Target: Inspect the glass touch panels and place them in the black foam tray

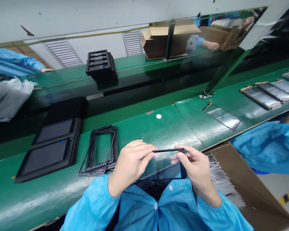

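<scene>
Both of my hands hold one thin glass panel with a black border upright over my lap, at the near edge of the green bench. My left hand pinches its top edge on the left with curled fingers. My right hand grips the top right corner and the right side. A stack of black rectangular frames lies on the bench just left of my left hand. Further left sits a black tray holding dark panels.
A silvery sheet lies on the bench at right, with several more sheets beyond. A co-worker in a blue sleeve stands at right. An open carton of stacked sheets is beside my right arm. Black trays and cardboard stacks sit on the far shelf.
</scene>
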### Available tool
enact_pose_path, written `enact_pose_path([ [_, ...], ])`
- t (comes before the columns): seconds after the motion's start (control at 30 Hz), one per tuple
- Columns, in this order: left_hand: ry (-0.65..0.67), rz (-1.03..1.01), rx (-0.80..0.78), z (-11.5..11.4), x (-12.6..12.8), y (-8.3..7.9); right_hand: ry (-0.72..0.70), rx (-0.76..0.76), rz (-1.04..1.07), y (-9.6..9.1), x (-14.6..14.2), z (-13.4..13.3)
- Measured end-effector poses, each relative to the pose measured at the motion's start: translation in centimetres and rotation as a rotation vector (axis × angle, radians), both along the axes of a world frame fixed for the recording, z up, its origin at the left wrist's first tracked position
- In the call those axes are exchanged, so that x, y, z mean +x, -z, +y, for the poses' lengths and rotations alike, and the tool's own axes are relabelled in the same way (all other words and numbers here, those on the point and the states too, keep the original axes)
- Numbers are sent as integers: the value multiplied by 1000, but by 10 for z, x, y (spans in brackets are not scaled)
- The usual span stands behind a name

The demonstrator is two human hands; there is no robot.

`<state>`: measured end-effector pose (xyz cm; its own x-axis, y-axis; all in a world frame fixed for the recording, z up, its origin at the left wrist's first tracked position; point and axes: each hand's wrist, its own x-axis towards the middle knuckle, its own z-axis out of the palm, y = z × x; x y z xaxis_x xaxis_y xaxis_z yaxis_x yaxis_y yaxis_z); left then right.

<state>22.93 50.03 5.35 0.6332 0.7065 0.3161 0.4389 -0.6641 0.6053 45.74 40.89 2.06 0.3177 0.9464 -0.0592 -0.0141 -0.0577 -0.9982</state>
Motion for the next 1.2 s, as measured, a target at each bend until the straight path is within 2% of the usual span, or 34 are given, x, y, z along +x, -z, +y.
enact_pose_path([
  [0.1,17,28,-117,-7,2,-2,-78,2,22,-1,-3,5],
  [0.23,28,-47,-462,-17,8,4,-221,-2,135,0,-5,16],
  [0.33,-114,-293,-760,-24,10,17,-157,-60,180,4,5,22],
  [0.4,-208,-458,-943,-30,10,24,-109,-93,136,9,13,22],
  [0.47,-241,-556,-1067,-36,10,26,-80,-101,87,13,18,22],
  [0.53,-245,-606,-1125,-39,12,24,-52,-87,77,14,18,21],
  [0.67,-274,-666,-1166,-41,16,21,-51,-63,101,9,12,20],
  [0.93,-292,-618,-1105,-45,9,34,-81,51,91,0,10,16],
  [1.0,-285,-524,-974,-42,5,30,-117,64,70,-1,11,17],
  [1.1,-228,-297,-627,-36,3,18,-246,67,-61,-6,2,21],
  [1.13,-176,-214,-569,-35,4,14,-308,67,-123,-7,-2,22],
  [1.2,-67,-91,-611,-35,8,10,-380,90,-220,-9,-10,26],
])
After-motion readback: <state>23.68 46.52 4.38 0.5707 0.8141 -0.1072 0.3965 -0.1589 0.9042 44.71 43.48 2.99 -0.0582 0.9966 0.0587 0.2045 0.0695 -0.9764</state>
